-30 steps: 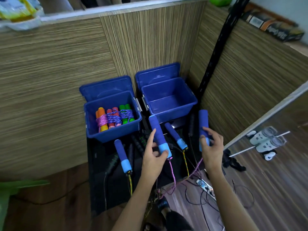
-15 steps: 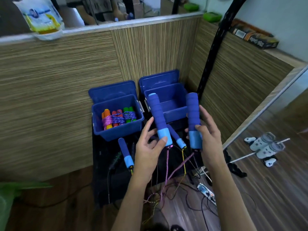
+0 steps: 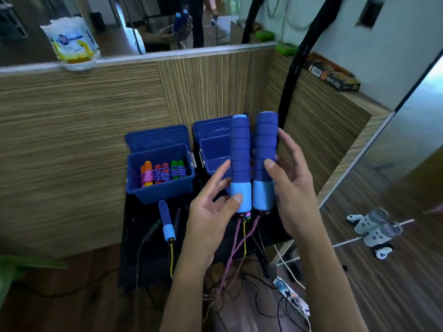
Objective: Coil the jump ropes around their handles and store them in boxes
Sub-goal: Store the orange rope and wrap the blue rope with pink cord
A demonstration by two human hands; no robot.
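Two blue foam jump-rope handles stand upright side by side in front of me. My left hand (image 3: 211,212) pinches the left handle (image 3: 239,154) at its light-blue end. My right hand (image 3: 291,185) grips the right handle (image 3: 265,152). A pink braided rope (image 3: 233,250) hangs from both handles down to the floor. The left blue box (image 3: 160,190) holds three coiled ropes with orange, red and green handles. The right blue box (image 3: 211,152) stands open behind the handles, its inside mostly hidden by them.
Another blue handle (image 3: 166,221) with a yellow rope lies on the black mat (image 3: 134,255) below the left box. A power strip (image 3: 291,295) and loose cables lie on the wooden floor. Wood-grain walls enclose the corner; a black pole (image 3: 291,75) rises at the right.
Both hands have lifted the two blue handles from the mat and brought them together, upright and touching. The camera view has tilted upward.
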